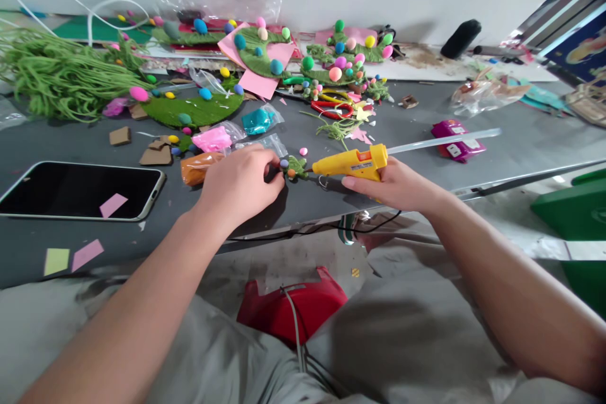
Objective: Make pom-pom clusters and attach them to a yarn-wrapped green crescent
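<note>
1. head view showed the left hand [239,184] closed in a pinch on a small green piece [297,166], which lay on the tabletop [521,139] near its front edge, about midway along it.
2. the right hand [392,186] was wrapped around the handle of a yellow glue gun [353,163]. its nozzle pointed left and sat just beside the small green piece; whether it touched could not be told. a clear glue stick [442,141] stuck out of the gun's back.
3. done, as far as could be judged: a blue ball and an orange ball sat against the small green piece, and a pink one lay just behind it. whether they were glued on or loose could not be told.
4. along the far edge lay larger decorated green shapes [345,60], thick with coloured balls, so much of a batch looked finished.
5. left, by the look of it: the small green piece carried far fewer balls than those shapes, so more gluing seemed due.
6. supplies were not used up. a pink bag [213,138], a teal bag [258,120] and an orange bag [196,168] lay just behind the left hand, and a green yarn bundle [61,79] filled the far left corner.
7. a green felt half-disc [199,110] behind the bags bore only a few balls and looked unfinished too.
8. a phone [80,189] lay face up near the front left corner, well apart from both hands.
</note>
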Demonstrator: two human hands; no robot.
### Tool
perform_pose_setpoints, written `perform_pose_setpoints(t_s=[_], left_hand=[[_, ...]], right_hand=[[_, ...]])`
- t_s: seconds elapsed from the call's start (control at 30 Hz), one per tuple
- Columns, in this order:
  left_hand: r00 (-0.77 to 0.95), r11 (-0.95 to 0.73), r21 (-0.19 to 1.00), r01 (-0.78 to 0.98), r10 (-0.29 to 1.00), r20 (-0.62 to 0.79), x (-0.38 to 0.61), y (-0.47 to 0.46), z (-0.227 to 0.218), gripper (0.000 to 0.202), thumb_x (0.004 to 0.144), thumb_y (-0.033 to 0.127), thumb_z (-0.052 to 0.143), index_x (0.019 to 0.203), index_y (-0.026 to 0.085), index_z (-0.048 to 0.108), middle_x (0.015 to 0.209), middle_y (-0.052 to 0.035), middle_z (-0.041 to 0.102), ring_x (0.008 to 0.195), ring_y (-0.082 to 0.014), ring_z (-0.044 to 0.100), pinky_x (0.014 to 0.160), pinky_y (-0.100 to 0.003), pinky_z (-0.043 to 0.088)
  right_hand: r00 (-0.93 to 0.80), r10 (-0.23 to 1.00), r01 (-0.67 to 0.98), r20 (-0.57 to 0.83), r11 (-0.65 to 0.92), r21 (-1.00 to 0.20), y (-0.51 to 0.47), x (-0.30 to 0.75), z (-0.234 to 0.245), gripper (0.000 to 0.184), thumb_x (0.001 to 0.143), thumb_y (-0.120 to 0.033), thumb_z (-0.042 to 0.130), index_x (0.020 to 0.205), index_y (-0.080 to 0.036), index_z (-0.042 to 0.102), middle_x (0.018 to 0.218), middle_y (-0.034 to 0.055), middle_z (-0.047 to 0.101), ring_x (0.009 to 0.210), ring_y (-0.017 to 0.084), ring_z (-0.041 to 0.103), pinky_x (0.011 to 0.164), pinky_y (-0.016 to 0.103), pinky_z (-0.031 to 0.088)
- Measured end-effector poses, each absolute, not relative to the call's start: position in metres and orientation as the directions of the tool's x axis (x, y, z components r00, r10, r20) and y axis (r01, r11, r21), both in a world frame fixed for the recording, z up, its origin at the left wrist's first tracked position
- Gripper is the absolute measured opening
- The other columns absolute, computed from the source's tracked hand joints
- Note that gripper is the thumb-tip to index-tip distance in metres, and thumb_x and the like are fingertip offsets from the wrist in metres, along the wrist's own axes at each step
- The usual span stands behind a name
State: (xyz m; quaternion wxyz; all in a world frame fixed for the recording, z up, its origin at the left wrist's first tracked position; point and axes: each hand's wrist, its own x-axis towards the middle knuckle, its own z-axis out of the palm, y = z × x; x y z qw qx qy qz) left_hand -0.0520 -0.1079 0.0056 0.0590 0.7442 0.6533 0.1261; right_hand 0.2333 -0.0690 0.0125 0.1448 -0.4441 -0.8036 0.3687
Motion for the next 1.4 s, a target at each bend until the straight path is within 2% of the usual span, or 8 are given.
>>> perform_pose_setpoints(t_s=[0.4,0.77,0.87,0.97,1.07,1.17,1.27,1.4], left_hand=[[0.116,-0.14,0.255,0.957,0.987,0.107,-0.052,-0.107,0.006,0.019,0.09,0.038,0.064,0.095,0.023,0.073,0.101,-0.0063,0.076,0.096,-0.0286,0.071,0.064,-0.034,0.048],[0.123,-0.147,0.247,0.958,0.986,0.112,-0.051,-0.107,0.007,0.017,0.09,0.036,0.063,0.094,0.022,0.073,0.102,-0.007,0.076,0.098,-0.0286,0.071,0.069,-0.035,0.05],[0.121,-0.145,0.249,0.958,0.987,0.109,-0.051,-0.107,0.007,0.016,0.09,0.035,0.063,0.093,0.022,0.073,0.102,-0.007,0.075,0.097,-0.0284,0.07,0.068,-0.034,0.049],[0.131,-0.156,0.248,0.956,0.985,0.117,-0.051,-0.107,0.007,0.017,0.09,0.035,0.063,0.094,0.022,0.073,0.101,-0.0064,0.075,0.096,-0.0281,0.07,0.065,-0.033,0.046],[0.136,-0.165,0.245,0.955,0.982,0.129,-0.051,-0.108,0.007,0.017,0.09,0.035,0.062,0.093,0.022,0.073,0.098,-0.0056,0.074,0.094,-0.0266,0.07,0.061,-0.033,0.042],[0.137,-0.167,0.251,0.954,0.982,0.133,-0.052,-0.108,0.006,0.016,0.089,0.034,0.062,0.09,0.022,0.072,0.093,-0.0045,0.072,0.087,-0.0241,0.069,0.058,-0.033,0.038],[0.135,-0.17,0.279,0.945,0.981,0.14,-0.052,-0.108,0.006,0.014,0.089,0.033,0.062,0.09,0.022,0.071,0.09,-0.0035,0.071,0.085,-0.0233,0.068,0.057,-0.033,0.036],[0.117,-0.163,0.327,0.931,0.981,0.156,-0.054,-0.108,0.008,0.021,0.087,0.03,0.061,0.104,0.023,0.071,0.092,-0.0033,0.072,0.083,-0.023,0.068,0.059,-0.032,0.038]], right_hand=[[-0.553,0.828,0.627,-0.09,0.343,-0.7,-0.07,0.235,0.016,0.041,0.094,-0.06,0.066,0.108,-0.023,0.077,0.076,0.002,0.07,0.073,0.021,0.065,0.064,0.032,0.049],[-0.53,0.842,0.706,-0.101,0.372,-0.602,-0.07,0.239,0.017,0.044,0.092,-0.065,0.064,0.097,-0.023,0.077,0.081,0.0051,0.067,0.077,0.023,0.063,0.072,0.036,0.051],[-0.46,0.874,0.77,-0.157,0.304,-0.561,-0.072,0.246,0.023,0.048,0.09,-0.069,0.066,0.089,-0.021,0.075,0.083,0.0058,0.064,0.074,0.021,0.058,0.072,0.036,0.049],[-0.342,0.928,0.776,-0.151,0.188,-0.602,-0.069,0.261,0.027,0.05,0.086,-0.068,0.071,0.09,-0.019,0.072,0.077,0.0043,0.061,0.069,0.017,0.05,0.068,0.034,0.044],[-0.043,0.999,0.775,-0.024,0.018,-0.632,-0.055,0.281,0.027,0.05,0.081,-0.064,0.077,0.093,-0.016,0.07,0.071,0.0025,0.057,0.064,0.015,0.046,0.063,0.034,0.04],[0.181,0.978,0.786,0.101,-0.082,-0.613,-0.033,0.296,0.021,0.045,0.085,-0.06,0.074,0.077,-0.019,0.059,0.067,0.0003,0.048,0.064,0.013,0.04,0.06,0.034,0.035],[0.293,0.954,0.797,0.068,-0.204,-0.568,-0.013,0.302,0.01,0.049,0.084,-0.06,0.075,0.067,-0.022,0.049,0.065,-0.0009,0.044,0.062,0.012,0.039,0.057,0.034,0.031],[0.291,0.956,0.815,0.037,-0.228,-0.533,-0.007,0.309,0.002,0.048,0.082,-0.059,0.077,0.069,-0.018,0.057,0.066,0.0001,0.052,0.061,0.012,0.045,0.058,0.032,0.034]])
